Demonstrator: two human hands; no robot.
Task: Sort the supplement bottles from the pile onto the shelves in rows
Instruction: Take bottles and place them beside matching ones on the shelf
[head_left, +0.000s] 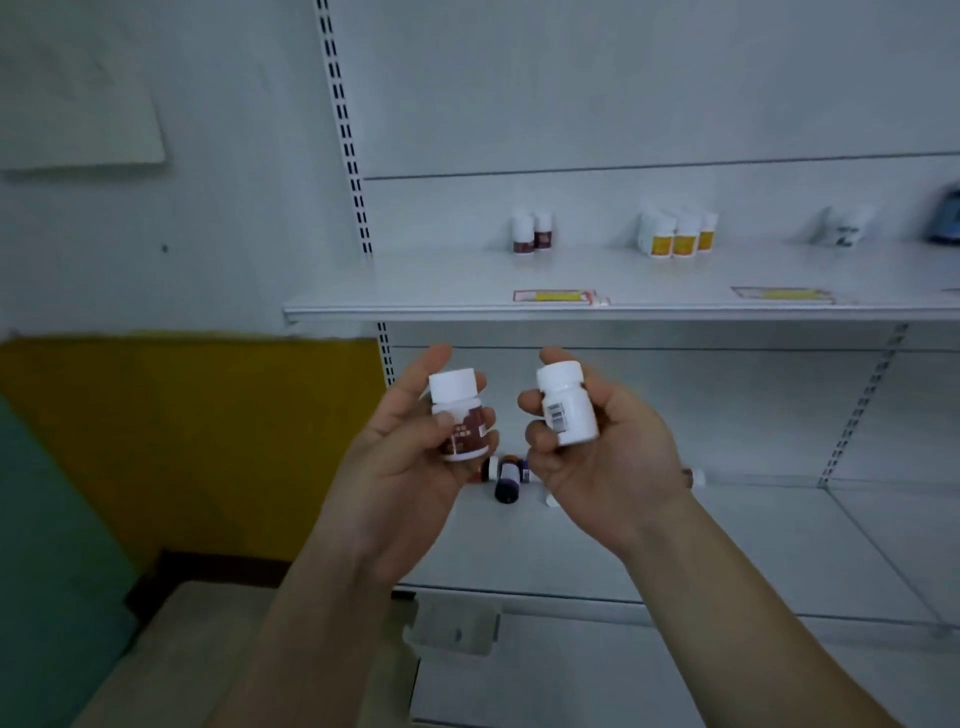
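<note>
The person stands at the shelves with one bottle in each grip. The left grip (410, 462) is curled round a white bottle with a brown label (460, 415), with the thumb on the front. The right grip (608, 462) is curled round a white bottle with a bar code (569, 410). Its front is turned away, so its kind cannot be told. Both bottles are up in the air, in front of the lower shelf (727, 540) and just under the edge of the upper shelf (415, 291).

On the upper shelf two brown-label bottles (532, 234) stand side by side. Further right, some yellow-label bottles (675, 236) stand close together. Behind the grips, a few bottles from the pile (506, 475) lie on their sides on the lower shelf.

The bottles look like small, hard plastic. They are likely light and will not squash, but they are smooth and could slip. It is best to hold one round its middle, not by the cap, which might turn. The brown one likely goes next to the two brown ones. It should go down flat on its bottom, or it may tip and knock over its neighbours.
</note>
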